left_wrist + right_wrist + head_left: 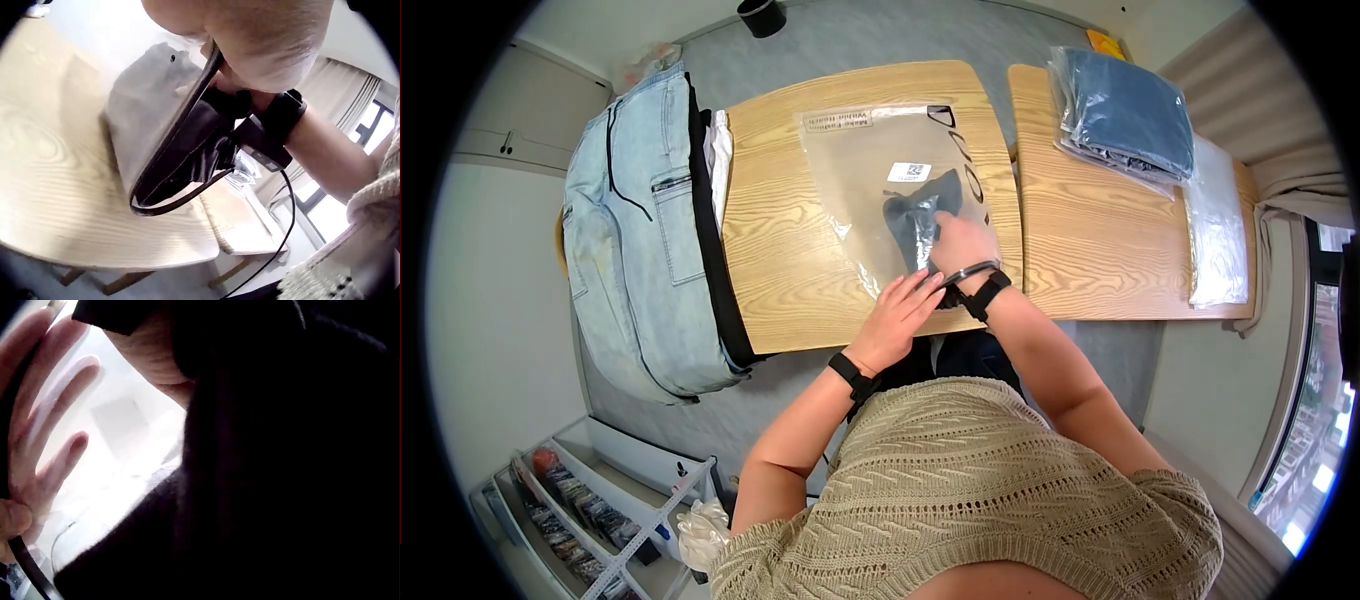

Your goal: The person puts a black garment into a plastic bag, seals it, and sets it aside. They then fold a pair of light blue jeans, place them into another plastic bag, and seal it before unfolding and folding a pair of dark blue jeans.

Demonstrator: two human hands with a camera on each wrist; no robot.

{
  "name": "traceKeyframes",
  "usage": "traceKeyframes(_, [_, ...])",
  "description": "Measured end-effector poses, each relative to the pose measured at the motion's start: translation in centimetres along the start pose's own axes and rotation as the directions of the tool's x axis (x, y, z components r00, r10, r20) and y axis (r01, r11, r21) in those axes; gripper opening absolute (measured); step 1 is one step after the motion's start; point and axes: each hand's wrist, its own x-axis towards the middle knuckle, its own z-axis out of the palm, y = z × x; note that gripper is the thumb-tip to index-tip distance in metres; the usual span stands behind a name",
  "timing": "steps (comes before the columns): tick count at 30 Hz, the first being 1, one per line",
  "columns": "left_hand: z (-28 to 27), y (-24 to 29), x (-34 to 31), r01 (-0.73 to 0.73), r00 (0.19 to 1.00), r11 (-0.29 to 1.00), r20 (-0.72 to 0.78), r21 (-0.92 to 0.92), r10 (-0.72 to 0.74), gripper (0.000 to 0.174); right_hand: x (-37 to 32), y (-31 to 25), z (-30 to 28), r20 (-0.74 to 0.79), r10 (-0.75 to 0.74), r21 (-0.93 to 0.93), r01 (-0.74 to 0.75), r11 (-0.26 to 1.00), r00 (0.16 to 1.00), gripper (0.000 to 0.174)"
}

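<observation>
A frosted clear zip bag (845,180) with black lettering and a white label (912,172) lies on the wooden table. My right hand (968,243) reaches in through the bag's mouth and grips a bunched dark blue garment (905,222). At the near end, my left hand (897,315) holds the bag's dark rim (181,119). The right wrist view shows the left fingers (53,394) spread behind the plastic and the thumb at the edge. In that view the dark cloth (250,475) covers most of the frame, and the right fingers are largely hidden.
Light blue cargo jeans (640,240) lie in a pile to the left. A second table (1100,250) on the right bears a packed blue garment (1130,110) and a stack of clear bags (1218,230). Storage bins (590,500) stand at lower left.
</observation>
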Motion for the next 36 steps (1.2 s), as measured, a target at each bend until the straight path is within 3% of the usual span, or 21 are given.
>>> traceKeyframes(2, [0.9,-1.0,-0.8,0.040,0.998,0.999,-0.056,0.029,-0.038,0.056,0.4,-0.4,0.2,0.027,0.036,0.022,-0.037,0.999,0.999,0.030])
traceKeyframes(6, [1.8,-2.0,-1.8,0.099,0.991,0.985,-0.106,0.141,-0.085,0.052,1.2,-0.4,0.6,0.029,-0.023,0.116,0.020,0.993,0.999,0.052])
traceKeyframes(7, [1.8,-1.9,-1.8,0.103,0.990,0.975,-0.111,0.197,-0.082,0.042,1.2,-0.3,0.7,0.027,0.008,0.127,-0.011,0.992,1.000,0.050])
traceKeyframes(12, [1.9,-1.8,-1.8,0.116,0.990,0.951,-0.112,0.288,-0.087,0.040,2.0,2.4,2.9,0.060,0.067,0.235,-0.080,0.969,0.996,0.035])
traceKeyframes(14, [1.9,-1.8,-2.2,0.116,0.991,0.942,-0.097,0.314,-0.089,0.039,1.7,4.1,4.3,-0.177,-0.044,0.215,0.082,0.973,0.983,0.024])
traceKeyframes(15, [2.1,-2.0,-2.5,0.116,0.992,0.936,-0.093,0.332,-0.090,0.039,1.8,5.3,5.4,-0.296,-0.157,0.025,0.172,0.985,0.942,0.027])
traceKeyframes(16, [2.3,-2.2,-2.8,0.115,0.992,0.930,-0.089,0.350,-0.089,0.039,1.6,6.2,5.9,-0.296,-0.154,0.028,0.170,0.985,0.943,0.027])
traceKeyframes(18, [2.5,-2.3,-3.4,0.080,0.997,0.928,-0.048,0.365,-0.068,0.039,0.8,7.3,6.9,-0.310,-0.295,-0.358,0.176,0.917,0.904,0.030])
traceKeyframes(20, [2.7,-2.4,-4.0,0.048,0.999,0.924,-0.009,0.379,-0.048,0.039,-0.2,7.3,8.0,-0.294,-0.287,-0.384,0.162,0.909,0.912,0.035])
traceKeyframes(22, [2.9,-2.3,-4.7,0.122,0.992,0.933,-0.073,0.338,-0.104,0.039,-1.5,6.0,7.8,-0.207,-0.347,-0.391,0.248,0.886,0.915,0.038])
traceKeyframes(24, [3.1,-3.1,-5.7,0.143,0.989,0.928,-0.082,0.343,-0.122,0.044,-3.8,4.9,7.6,-0.086,-0.440,-0.146,0.426,0.893,0.894,0.053])
traceKeyframes(26, [3.3,-4.0,-6.7,0.219,0.941,0.945,-0.308,0.244,-0.139,0.051,-5.3,3.7,7.1,0.043,-0.513,-0.131,0.514,0.848,0.857,0.068])
traceKeyframes(27, [2.6,-4.0,-6.8,0.289,0.935,0.892,-0.301,0.347,-0.185,0.070,-5.3,3.4,7.6,0.045,-0.513,-0.129,0.514,0.848,0.857,0.068])
traceKeyframes(28, [2.4,-3.8,-6.7,0.291,0.936,0.891,-0.299,0.348,-0.189,0.070,-5.1,3.1,8.3,0.034,-0.512,-0.119,0.512,0.850,0.858,0.073])
traceKeyframes(29, [2.3,-3.4,-6.4,0.526,0.831,0.817,-0.347,0.236,-0.435,0.076,-5.0,2.9,8.9,0.023,-0.511,-0.107,0.510,0.853,0.859,0.079])
traceKeyframes(30, [2.1,-3.2,-6.4,0.726,0.666,0.678,-0.363,0.116,-0.651,0.083,-4.9,2.7,9.3,0.026,-0.511,-0.098,0.511,0.854,0.859,0.079])
traceKeyframes(31, [1.8,-3.4,-6.4,0.803,0.596,0.573,-0.269,0.167,-0.757,0.085,-4.6,2.6,9.7,0.012,-0.532,-0.080,0.531,0.843,0.846,0.080])
traceKeyframes(32, [1.8,-3.9,-6.8,0.803,0.596,0.571,-0.264,0.173,-0.758,0.085,-4.4,2.6,10.1,-0.003,-0.551,-0.063,0.550,0.833,0.834,0.081])
traceKeyframes(34, [2.6,-5.2,-7.7,0.914,0.349,0.336,0.019,-0.226,-0.937,0.084,-4.1,2.6,10.5,0.011,-0.569,-0.040,0.569,0.821,0.822,0.082])
traceKeyframes(35, [3.2,-5.6,-8.1,0.915,0.348,0.334,0.021,-0.227,-0.937,0.084,-4.0,2.8,10.6,0.073,-0.579,-0.052,0.583,0.811,0.812,0.082])
traceKeyframes(36, [3.5,-5.7,-8.1,0.873,0.445,0.445,-0.047,-0.197,-0.894,0.085,-3.8,2.6,10.3,0.135,-0.588,-0.062,0.599,0.798,0.798,0.081])
